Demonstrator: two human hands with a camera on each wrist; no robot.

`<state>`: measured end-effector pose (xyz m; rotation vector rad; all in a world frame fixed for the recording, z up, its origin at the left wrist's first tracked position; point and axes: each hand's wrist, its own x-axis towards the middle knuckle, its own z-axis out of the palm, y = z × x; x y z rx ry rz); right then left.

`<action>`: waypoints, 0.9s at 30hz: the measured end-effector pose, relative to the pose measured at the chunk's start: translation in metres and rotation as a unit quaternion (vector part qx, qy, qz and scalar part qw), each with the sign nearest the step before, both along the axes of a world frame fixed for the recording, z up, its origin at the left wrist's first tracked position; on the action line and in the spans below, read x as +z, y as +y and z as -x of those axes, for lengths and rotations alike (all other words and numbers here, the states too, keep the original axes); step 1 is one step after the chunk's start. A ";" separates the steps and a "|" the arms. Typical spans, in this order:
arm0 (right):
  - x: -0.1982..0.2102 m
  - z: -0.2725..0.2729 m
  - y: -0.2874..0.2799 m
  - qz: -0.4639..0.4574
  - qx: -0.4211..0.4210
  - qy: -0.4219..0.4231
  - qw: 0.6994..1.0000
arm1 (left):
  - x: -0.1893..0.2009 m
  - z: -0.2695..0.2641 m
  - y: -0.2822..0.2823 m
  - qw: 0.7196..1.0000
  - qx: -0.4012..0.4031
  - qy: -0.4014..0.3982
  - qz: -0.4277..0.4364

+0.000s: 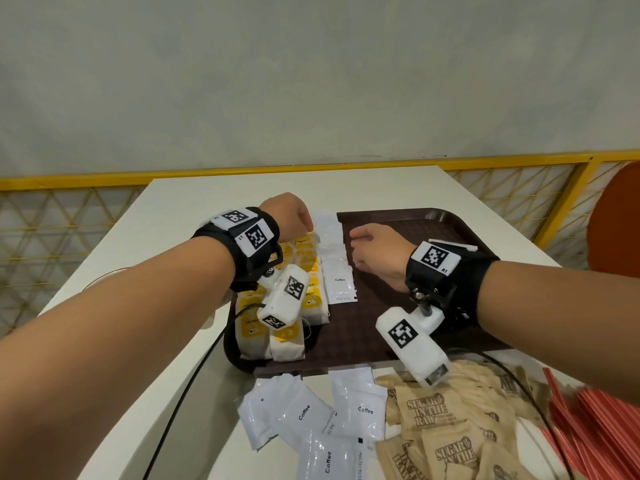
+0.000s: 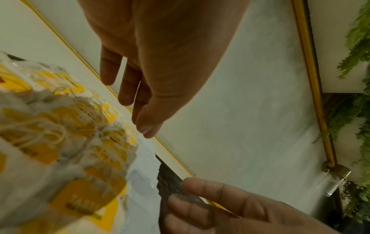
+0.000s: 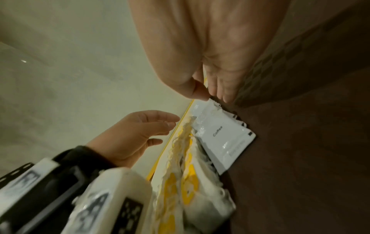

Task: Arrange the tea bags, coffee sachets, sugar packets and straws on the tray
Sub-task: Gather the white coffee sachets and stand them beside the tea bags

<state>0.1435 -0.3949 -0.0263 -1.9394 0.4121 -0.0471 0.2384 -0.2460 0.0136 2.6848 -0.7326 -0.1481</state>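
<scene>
Well, behind your wrists the loose coffee sachets (image 1: 311,410), sugar packets (image 1: 433,414) and straws (image 1: 588,420) lie off the tray (image 1: 398,327). Your left hand (image 1: 287,213) hovers slack over the tea bags (image 1: 308,258); ahead, your right hand (image 1: 377,251) pinches the coffee row (image 1: 339,282) you seem to be building. Next: let go, fetch another.

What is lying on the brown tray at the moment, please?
Rows of tea bags lie along its left side, white coffee sachets beside them. The left wrist camera covers some tea bags; the right hand hides part of the tray.
</scene>
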 end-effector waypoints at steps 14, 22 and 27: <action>-0.001 0.016 0.006 0.210 0.153 0.042 0.965 | -0.005 0.008 -0.009 1.000 -0.022 0.011 0.000; 0.045 0.057 0.010 0.024 0.153 0.029 0.987 | 0.023 0.036 0.016 0.988 -0.035 0.132 0.077; 0.051 0.115 0.029 0.254 0.354 0.101 0.894 | 0.034 0.111 0.056 0.965 -0.139 0.221 -0.018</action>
